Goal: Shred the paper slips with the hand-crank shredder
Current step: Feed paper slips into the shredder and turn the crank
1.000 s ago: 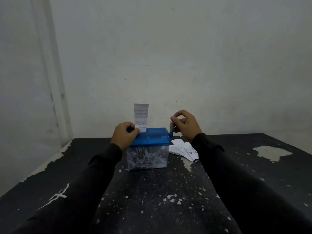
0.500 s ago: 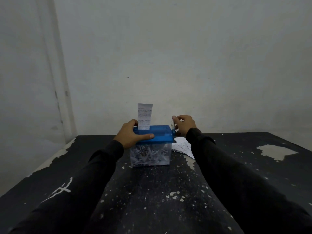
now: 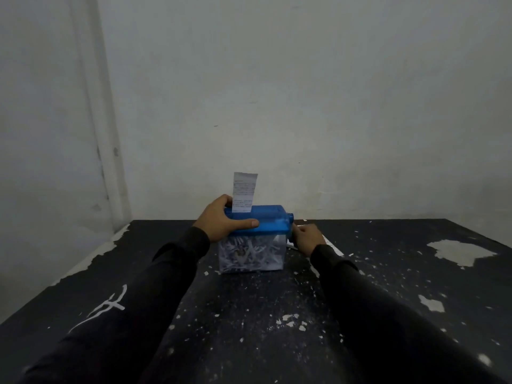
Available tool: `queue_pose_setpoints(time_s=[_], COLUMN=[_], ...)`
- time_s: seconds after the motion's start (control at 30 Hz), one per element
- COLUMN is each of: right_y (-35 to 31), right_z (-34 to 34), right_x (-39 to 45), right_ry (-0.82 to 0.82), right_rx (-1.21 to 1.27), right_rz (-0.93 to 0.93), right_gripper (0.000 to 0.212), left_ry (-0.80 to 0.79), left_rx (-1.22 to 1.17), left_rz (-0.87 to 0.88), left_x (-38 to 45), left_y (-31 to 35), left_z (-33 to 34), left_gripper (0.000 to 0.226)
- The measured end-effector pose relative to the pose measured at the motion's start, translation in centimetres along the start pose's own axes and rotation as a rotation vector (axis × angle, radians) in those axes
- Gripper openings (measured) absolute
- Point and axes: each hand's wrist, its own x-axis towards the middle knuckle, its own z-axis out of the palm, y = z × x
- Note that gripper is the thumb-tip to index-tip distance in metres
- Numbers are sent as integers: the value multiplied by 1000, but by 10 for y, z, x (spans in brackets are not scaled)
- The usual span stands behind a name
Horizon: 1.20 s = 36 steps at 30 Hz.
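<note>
Paint-chipped black table point(image 3: 360, 314) meets pale walls point(image 3: 304, 92); shredder point(image 3: 257, 220) stands mid-table.

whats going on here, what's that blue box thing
A person is running a paper slip through a small hand-crank shredder on a dark, paint-flecked table. The left hand grips the blue lid to steady it, while the right hand is low at the shredder's right side, where the crank is. The slip stands upright in the slot, and the clear bin below holds shreds.
</note>
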Motion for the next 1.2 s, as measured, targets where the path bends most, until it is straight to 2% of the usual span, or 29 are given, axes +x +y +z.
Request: queue_pose_setpoints(time_s=[0.13,0.23,0.3,0.4,0.5,0.57,0.63,0.7,0.77,0.87,1.0,1.1,1.2], right_y=[6,-2,-19,-47,-64,-67,-67,-64,-59,-34,3,14,10], right_z=[-7,-22,-32,-45,-50,-49,-43,-35,-23,-7,-1,-3,-9], right_x=[-30,-43,-48,-45,-27,-10,7,22,33,34,-2,-33,-48], right_ry=[30,47,-31,-123,-107,-36,25,48,80,101,13,76,110], right_rx=[-35,133,307,478,355,252,276,296,203,41,-47,-1,196], right_rz=[-90,-118,-92,-106,-130,-147,-131,-137,-149,-93,-80,-179,-273], right_gripper=[56,45,34,39,41,37,34,23,11,23,42,53,46], left_ry=[-30,-18,-11,-11,-17,-7,-6,-12,-13,-16,-14,-6,-7], left_rx=[20,49,59,91,108,109,98,98,106,113,101,102,113], left_rz=[7,24,10,3,14,19,18,22,27,19,11,3,-9], left_x=[3,5,8,11,12,11,11,10,10,12,12,12,13], left_y=[-3,-5,-8,-12,-15,-16,-16,-15,-14,-15,-16,-15,-16], left_z=[-2,-2,-3,-4,-4,-4,-4,-4,-4,-3,-2,-1,-2], left_gripper=[85,87,89,94,95,93,93,94,95,91,83,80,87])
